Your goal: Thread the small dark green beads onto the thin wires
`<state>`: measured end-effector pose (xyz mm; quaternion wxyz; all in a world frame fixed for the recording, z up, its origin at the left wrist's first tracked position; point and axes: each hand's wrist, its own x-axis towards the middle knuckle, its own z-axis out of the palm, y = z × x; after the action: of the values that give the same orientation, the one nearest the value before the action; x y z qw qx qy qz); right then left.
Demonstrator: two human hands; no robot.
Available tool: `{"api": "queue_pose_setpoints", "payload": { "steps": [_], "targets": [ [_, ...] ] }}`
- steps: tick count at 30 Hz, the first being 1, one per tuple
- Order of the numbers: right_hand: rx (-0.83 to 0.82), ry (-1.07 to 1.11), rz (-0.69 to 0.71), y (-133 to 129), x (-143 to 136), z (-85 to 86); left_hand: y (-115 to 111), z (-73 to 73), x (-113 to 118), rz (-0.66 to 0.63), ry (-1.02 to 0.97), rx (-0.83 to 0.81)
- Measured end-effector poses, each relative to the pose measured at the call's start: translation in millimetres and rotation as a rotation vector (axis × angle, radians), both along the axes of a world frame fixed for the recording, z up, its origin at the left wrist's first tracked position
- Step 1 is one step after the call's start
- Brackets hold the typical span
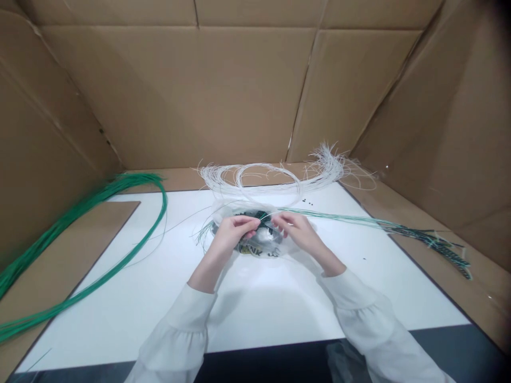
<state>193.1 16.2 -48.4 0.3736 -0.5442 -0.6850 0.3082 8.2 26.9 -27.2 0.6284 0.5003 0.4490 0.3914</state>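
left hand point(240, 230) and right hand point(298, 230) face each other over the worktop point(263, 308), narrow gap between fingertips. left pinches a thin pale strand point(267, 216); right is curled close at the far end, can't tell if it grips. strand bridges the gap, long axis crosswise, slightly higher at right; neither hand clearly nearer. clear bag point(269, 236) with dark contents sits just below. green wires point(339, 216) run right from behind the right hand to dark strands point(443, 247). white coil point(217, 178) lies beyond, green coil point(90, 206) well left.
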Motion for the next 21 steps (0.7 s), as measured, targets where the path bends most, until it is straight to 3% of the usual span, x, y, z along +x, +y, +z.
{"api": "queue_pose_setpoints", "payload": {
  "steps": [4, 11, 15, 21],
  "targets": [
    [0.114, -0.690, -0.002, 0.3, -7.7, -16.9, 0.2, 2.9, -0.4, 0.013, -0.080, -0.077],
    [0.094, -0.946, -0.034, -4.6, -14.4, -16.0, 1.5, 0.4, -1.1, -0.040, -0.150, -0.146],
    [0.128, -0.746, -0.030, -4.3, -10.2, -10.7, 1.7, -1.4, -1.5, -0.084, -0.142, -0.127],
    [0.077, 0.070, -0.139, -2.6, -2.3, 1.8, 2.6, -0.4, -1.0, -0.052, -0.165, -0.105]
  ]
}}
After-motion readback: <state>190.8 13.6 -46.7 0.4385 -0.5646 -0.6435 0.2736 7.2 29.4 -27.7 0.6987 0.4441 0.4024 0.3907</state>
